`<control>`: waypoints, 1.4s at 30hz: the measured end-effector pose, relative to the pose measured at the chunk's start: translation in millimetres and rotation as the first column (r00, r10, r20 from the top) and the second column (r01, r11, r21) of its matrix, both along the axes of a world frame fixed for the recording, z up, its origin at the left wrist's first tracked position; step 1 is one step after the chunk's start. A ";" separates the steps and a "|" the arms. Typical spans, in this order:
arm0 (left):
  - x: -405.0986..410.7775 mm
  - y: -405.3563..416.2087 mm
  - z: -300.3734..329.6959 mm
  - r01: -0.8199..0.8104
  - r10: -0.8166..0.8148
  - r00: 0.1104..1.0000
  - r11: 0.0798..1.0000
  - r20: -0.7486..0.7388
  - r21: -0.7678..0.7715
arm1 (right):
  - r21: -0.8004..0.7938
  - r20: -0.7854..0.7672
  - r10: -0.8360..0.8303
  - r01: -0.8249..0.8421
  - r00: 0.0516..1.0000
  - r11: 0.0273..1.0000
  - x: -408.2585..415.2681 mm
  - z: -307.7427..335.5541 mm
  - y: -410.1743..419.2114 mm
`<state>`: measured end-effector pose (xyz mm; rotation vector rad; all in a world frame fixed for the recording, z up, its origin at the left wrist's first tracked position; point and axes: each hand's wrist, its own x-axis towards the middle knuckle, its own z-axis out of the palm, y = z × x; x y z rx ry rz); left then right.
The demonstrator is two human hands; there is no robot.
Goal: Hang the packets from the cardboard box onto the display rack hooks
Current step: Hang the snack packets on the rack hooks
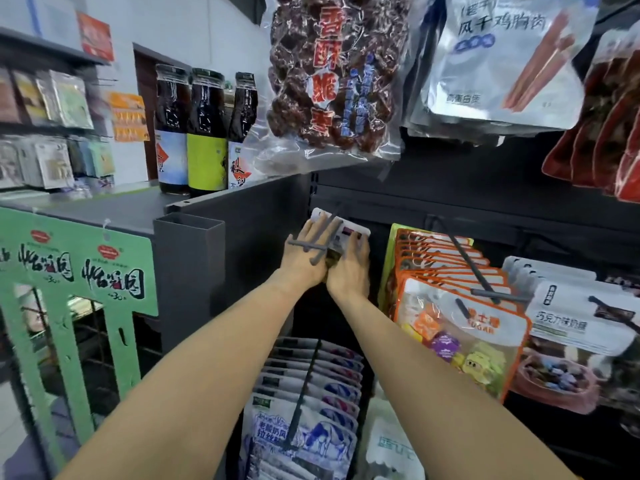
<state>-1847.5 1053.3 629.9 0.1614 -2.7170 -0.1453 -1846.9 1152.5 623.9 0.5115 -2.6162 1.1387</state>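
Both my hands reach deep into the dark display rack and hold one white packet (343,227) with a red label. My left hand (304,258) grips its left side and my right hand (351,268) grips its right side. A grey double-prong hook (317,249) juts out over my left hand, and the packet sits far back along it near the rack's back panel. The lower part of the packet is hidden behind my hands. The cardboard box is not in view.
Orange-edged candy packets (460,320) hang on a hook to the right, white packets (581,327) beyond them. Blue-and-white cow packets (304,403) hang below my arms. A jujube bag (332,77) and silver bags (502,60) hang overhead. Bottles (204,133) stand on the grey counter at left.
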 end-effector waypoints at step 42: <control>528.1 -46.5 -283.5 -0.732 0.242 0.530 0.615 0.812 0.294 | 0.422 0.737 0.429 -0.851 0.523 0.312 397.1 -257.9 -49.7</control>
